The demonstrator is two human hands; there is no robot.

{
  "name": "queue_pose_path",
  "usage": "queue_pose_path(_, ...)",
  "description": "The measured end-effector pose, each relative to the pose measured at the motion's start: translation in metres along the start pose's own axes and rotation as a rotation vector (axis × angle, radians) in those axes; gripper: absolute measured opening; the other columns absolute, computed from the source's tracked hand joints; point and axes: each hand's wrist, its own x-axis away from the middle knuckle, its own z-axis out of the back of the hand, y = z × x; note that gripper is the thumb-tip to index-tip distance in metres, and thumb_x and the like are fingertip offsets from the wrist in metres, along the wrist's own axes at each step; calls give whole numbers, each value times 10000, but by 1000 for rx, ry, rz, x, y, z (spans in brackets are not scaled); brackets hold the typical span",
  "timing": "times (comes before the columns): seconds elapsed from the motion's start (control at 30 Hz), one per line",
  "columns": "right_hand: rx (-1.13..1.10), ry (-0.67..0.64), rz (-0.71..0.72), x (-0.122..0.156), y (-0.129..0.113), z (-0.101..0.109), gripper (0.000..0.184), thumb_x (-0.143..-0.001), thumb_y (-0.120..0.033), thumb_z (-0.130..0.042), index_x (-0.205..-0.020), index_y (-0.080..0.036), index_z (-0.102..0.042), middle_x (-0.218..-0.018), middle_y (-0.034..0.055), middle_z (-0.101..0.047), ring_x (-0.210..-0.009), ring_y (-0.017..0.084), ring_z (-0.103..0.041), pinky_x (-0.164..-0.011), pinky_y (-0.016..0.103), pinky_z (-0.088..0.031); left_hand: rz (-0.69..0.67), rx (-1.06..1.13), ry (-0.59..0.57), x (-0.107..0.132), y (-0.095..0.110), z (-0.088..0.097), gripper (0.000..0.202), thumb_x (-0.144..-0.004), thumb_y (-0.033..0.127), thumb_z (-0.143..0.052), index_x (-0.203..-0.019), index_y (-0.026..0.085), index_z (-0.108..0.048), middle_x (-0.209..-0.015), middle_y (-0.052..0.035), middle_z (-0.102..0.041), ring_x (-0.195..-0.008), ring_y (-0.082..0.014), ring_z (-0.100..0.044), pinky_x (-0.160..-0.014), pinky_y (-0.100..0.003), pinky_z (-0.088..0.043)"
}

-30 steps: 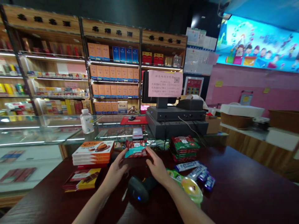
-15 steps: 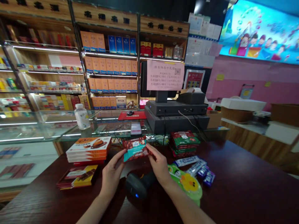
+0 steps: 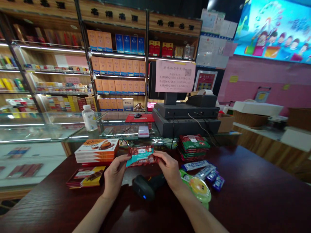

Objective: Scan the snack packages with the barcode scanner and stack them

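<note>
Both hands hold a red and teal chocolate packet [image 3: 140, 156] above the dark wooden counter [image 3: 255, 194]. My left hand [image 3: 114, 176] pinches its left end and my right hand [image 3: 168, 170] pinches its right end. Just below the packet a black barcode scanner [image 3: 145, 187] lies on the counter between my wrists.
A stack of orange boxes [image 3: 97, 150] and flat chocolate bars [image 3: 85, 177] lie to the left. A stack of red and green packets [image 3: 193, 147], blue wrapped candies [image 3: 206, 171] and a green round toy [image 3: 198, 189] lie to the right. A cash register [image 3: 186, 119], phone [image 3: 143, 131] and bottle [image 3: 89, 118] stand behind on the glass case.
The packet was lifted off the counter by both hands and now sits slightly lower and flatter over the scanner. The camera view shifted a little.
</note>
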Motion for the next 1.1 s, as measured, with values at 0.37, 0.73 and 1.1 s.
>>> queue_pose_path(0.37,148,15,-15,-6,-12,7,132,-959,-253,-542,-953,-247,-674,-1061,75,-670,-1008,218,-647,-860,315,-526,-64,-63,75,-9,14,0,216,-826,446,-647,-805,233,-680,-980,-45,-687,-959,-205,-657,-870,-338,-534)
queue_pose_path(0.73,135,18,-149,-4,-14,-2,129,-956,-320,-530,-945,-237,-629,-877,31,-722,-805,199,-687,-741,276,-508,202,-40,18,-7,19,-3,326,-788,492,-681,-988,235,-667,-848,8,-734,-805,-180,-679,-830,-289,-524)
queue_pose_path(1.1,57,80,-201,-4,-13,-11,320,-926,-277,-536,-1238,-258,-604,-833,-1,-705,-741,167,-674,-702,254,-508,-68,-274,-62,-11,9,-5,463,-942,403,-518,-1385,278,-565,-952,-40,-662,-946,-214,-586,-937,-403,-487)
